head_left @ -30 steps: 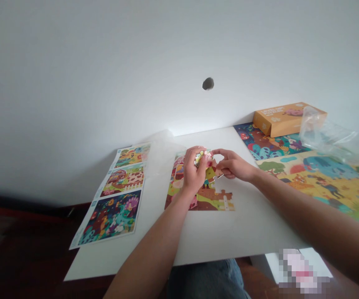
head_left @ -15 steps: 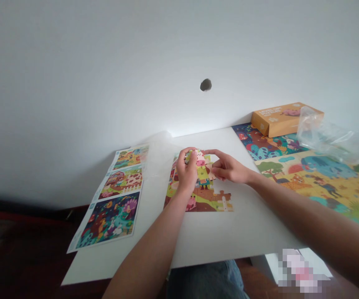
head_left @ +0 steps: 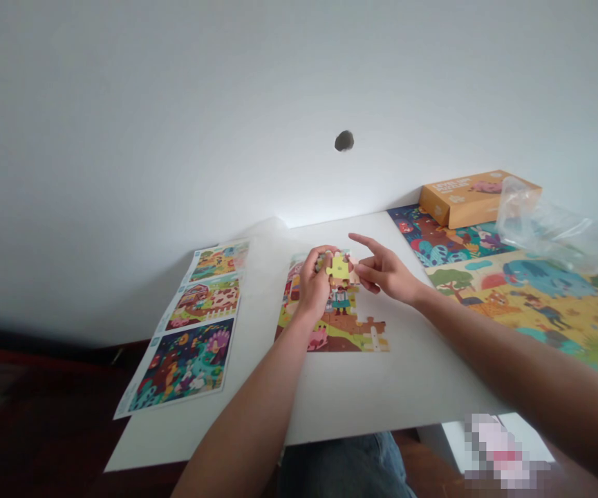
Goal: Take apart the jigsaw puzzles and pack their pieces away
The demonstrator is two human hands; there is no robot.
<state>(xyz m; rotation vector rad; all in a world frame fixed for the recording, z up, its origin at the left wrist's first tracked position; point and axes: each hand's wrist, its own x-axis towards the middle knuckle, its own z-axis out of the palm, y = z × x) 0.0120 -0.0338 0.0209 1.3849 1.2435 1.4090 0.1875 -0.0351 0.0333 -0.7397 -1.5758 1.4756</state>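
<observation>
A partly assembled farm puzzle (head_left: 353,330) lies in the middle of the white table (head_left: 407,387). Above its upper part, my left hand (head_left: 312,287) pinches a yellow-green puzzle piece (head_left: 338,266) between thumb and fingers. My right hand (head_left: 384,270) is close beside the piece on the right, its index finger stretched out and thumb near the piece's edge; whether it grips the piece is unclear.
A strip of three picture cards (head_left: 195,325) lies at the left of the table. A large finished animal puzzle (head_left: 547,290) covers the right side, with an orange box (head_left: 478,197) and a clear plastic bag (head_left: 542,221) on it. The white wall stands right behind.
The pig-face piece seen earlier now lies in the puzzle. My left hand now holds a yellow-green piece a little higher, and my right index finger has lifted and straightened.
</observation>
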